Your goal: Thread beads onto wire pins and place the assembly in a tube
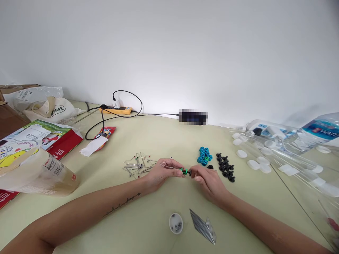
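Head view: our left hand [164, 173] and right hand [210, 180] pinch a slim green-and-black plastic-looking rod [185, 171], probably light, stiff; we'd grip its green part.

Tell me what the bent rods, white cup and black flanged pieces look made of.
Bent rods: metal, likely steel, given their silvery-gray sheen. White cup: probably smooth plastic, judging by its even, pale surface. Black flanged pieces: mostly matte, perhaps molded plastic, given their repeated shape; rubber is possible.

Makeshift tabletop workspace [132, 225] | white wall [169, 53] | power strip [119, 110] | black parts [225, 168] | drink cup [59, 176]
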`<state>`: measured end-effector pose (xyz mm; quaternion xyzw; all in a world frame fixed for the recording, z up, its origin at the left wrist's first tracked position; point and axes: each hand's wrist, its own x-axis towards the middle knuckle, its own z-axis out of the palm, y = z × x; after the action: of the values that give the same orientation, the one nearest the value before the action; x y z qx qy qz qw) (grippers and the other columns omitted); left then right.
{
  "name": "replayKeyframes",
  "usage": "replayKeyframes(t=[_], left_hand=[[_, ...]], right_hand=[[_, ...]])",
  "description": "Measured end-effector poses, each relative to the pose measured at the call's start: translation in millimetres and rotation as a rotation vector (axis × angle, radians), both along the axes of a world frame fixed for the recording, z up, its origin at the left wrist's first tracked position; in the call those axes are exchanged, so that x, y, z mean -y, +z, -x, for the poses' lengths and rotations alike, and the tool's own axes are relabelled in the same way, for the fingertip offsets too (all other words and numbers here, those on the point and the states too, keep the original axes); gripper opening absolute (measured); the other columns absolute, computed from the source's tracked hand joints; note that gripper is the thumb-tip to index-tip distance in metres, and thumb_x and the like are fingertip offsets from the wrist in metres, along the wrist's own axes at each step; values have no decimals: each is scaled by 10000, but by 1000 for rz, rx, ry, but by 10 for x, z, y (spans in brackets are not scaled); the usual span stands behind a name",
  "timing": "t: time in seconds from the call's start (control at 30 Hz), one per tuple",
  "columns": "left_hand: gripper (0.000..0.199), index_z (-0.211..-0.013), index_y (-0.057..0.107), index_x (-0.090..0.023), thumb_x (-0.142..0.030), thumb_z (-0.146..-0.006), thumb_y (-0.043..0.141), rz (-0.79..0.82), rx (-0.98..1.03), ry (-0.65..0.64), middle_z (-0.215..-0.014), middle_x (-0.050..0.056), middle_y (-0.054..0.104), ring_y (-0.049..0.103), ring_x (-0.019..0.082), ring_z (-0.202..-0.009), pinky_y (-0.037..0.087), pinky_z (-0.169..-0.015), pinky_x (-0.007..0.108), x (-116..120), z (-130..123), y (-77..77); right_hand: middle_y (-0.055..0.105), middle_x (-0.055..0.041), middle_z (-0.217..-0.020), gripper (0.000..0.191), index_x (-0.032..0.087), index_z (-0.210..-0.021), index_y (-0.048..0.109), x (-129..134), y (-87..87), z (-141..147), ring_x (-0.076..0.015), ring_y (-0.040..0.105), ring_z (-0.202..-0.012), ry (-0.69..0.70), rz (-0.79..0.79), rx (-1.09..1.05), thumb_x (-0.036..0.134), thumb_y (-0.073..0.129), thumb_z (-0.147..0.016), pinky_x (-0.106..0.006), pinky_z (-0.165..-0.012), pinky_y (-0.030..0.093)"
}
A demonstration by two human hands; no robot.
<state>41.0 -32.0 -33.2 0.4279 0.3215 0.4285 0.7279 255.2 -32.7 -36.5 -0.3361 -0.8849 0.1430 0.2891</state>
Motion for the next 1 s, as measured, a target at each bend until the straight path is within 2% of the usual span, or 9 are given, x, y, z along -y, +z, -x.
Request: replayKeyframes(t=[0.1, 0.23, 0.43, 0.8, 1.0], left_hand=[[236, -815, 704, -132, -196, -605, 791, 13, 13, 9, -803, 59, 708, 659, 183, -767, 472, -803, 317, 0, 2, 9], [242, -815, 702, -125, -196, -602, 792, 10, 14, 11, -810, 66, 707, 658, 184, -765, 476, -800, 318, 4, 3, 8], [262, -820, 693, -133, -202, -592, 802, 62, 37, 37, -766, 50, 702, 666, 193, -742, 491, -793, 340, 6, 3, 6], [267, -825, 694, -129, -200, -592, 804, 57, 51, 46, -802, 55, 705, 668, 195, -767, 482, -831, 355, 8, 2, 7], [271, -818, 694, -134, -216, -585, 805, 47, 13, 40, -789, 57, 699, 660, 190, -759, 481, -803, 336, 14, -6, 26]], right_hand=[[583, -40, -811, 462, 195, -1085, 469, -4, 14, -4, -145, 534, -649, 15, 6, -38, 493, 136, -968, -260, -612, 395], [601, -45, -803, 455, 203, -1112, 492, -16, 21, -4, -160, 567, -711, 64, 6, -59, 470, 150, -975, -268, -636, 414], [618, -39, -794, 451, 205, -1205, 458, -17, 26, -2, -152, 573, -679, 54, 27, -107, 469, 173, -975, -267, -630, 428], [640, -35, -778, 472, 202, -1204, 479, -16, 32, -5, -144, 584, -664, 66, 38, -110, 474, 168, -975, -261, -631, 437], [634, -43, -772, 491, 190, -1077, 531, -23, 41, 6, -152, 578, -675, 43, 61, -37, 482, 149, -973, -260, -624, 414]])
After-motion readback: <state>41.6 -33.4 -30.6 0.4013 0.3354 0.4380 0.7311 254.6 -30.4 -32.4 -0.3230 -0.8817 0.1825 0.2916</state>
